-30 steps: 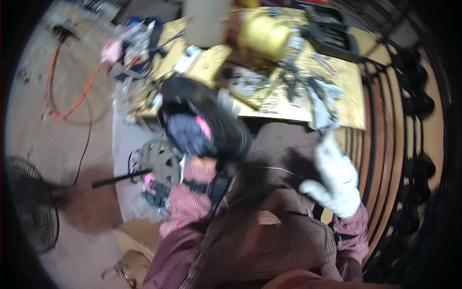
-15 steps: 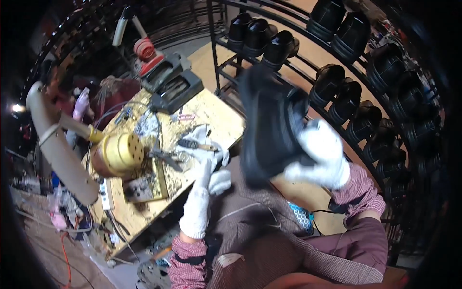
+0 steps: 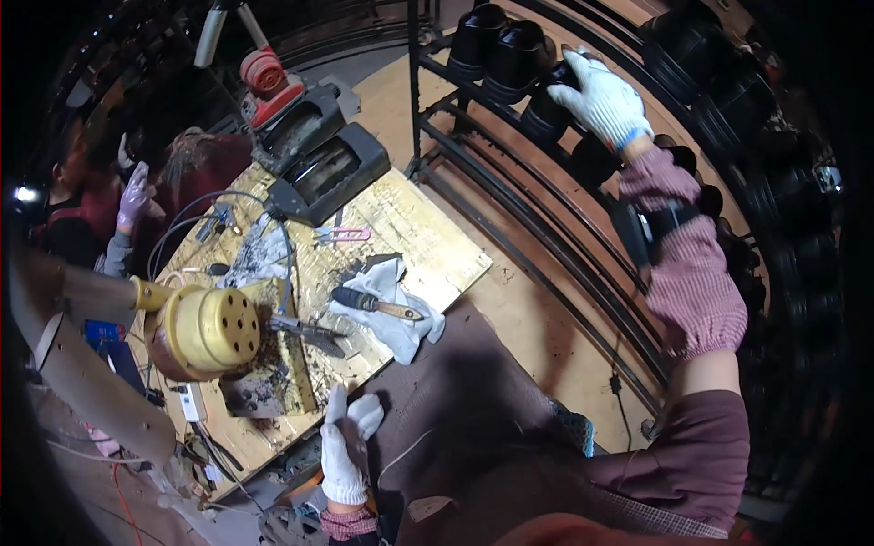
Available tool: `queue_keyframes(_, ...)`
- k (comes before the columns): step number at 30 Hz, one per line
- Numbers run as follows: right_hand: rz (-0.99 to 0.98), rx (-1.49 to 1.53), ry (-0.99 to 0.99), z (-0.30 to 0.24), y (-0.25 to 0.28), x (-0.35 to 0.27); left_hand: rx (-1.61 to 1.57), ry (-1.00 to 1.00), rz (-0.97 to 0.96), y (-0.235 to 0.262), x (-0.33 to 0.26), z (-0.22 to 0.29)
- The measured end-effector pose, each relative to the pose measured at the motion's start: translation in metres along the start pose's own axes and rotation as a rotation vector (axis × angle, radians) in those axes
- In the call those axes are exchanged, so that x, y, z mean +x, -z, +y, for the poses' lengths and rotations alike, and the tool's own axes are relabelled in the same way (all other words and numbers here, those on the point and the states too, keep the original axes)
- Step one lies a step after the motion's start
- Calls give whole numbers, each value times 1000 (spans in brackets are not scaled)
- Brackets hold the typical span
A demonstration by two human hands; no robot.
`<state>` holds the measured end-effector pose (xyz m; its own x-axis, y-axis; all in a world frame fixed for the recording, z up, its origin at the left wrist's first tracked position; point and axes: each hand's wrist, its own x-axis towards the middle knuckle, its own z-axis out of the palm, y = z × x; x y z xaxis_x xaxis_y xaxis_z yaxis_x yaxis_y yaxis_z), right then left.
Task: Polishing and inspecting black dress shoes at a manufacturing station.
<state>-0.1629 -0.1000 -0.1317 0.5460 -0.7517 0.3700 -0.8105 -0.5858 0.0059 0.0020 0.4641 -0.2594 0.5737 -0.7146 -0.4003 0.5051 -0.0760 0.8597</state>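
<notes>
My right hand (image 3: 603, 102), in a white knit glove, reaches out to the black metal rack (image 3: 546, 196). Its thumb and fingers are spread over a black shoe (image 3: 544, 116) standing there; whether they touch it I cannot tell. Beside that shoe stand further black shoes (image 3: 517, 60). Gloved in white as well, my left hand (image 3: 344, 450) hangs by the near edge of the worktable (image 3: 437, 232), fingers apart and nothing in them. A dark-bristled brush (image 3: 378, 303) with a wooden handle lies on a pale cloth (image 3: 401, 332) beyond it.
A yellow drum-shaped fixture (image 3: 208, 329) stands at the table's left, near a beige tube (image 3: 105, 387). Pink-handled snips (image 3: 344, 235) lie near a black open-topped machine (image 3: 332, 173) with a red part (image 3: 266, 77). A co-worker's gloved hand (image 3: 137, 196) shows at far left.
My right hand has gone from in front of me, where it held a black shoe, up to the rack. My left hand has drawn back toward me. The view has shifted.
</notes>
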Motion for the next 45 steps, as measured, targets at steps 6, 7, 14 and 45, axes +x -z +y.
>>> queue_keyframes(6, -190, 29, 15, -62, -11, -22, 5, -188, -186, -34, -2, 10)
queue_keyframes(7, -184, 55, 111, -75, 0, -44, -1, -192, -207, -39, -5, 10)
queue_keyframes(14, -75, 933, 370, -128, 140, -216, -206, -95, -282, -62, -42, -2)
queue_keyframes(45, -496, 895, 535, -186, 62, -328, -430, -448, 674, 95, -34, 96)
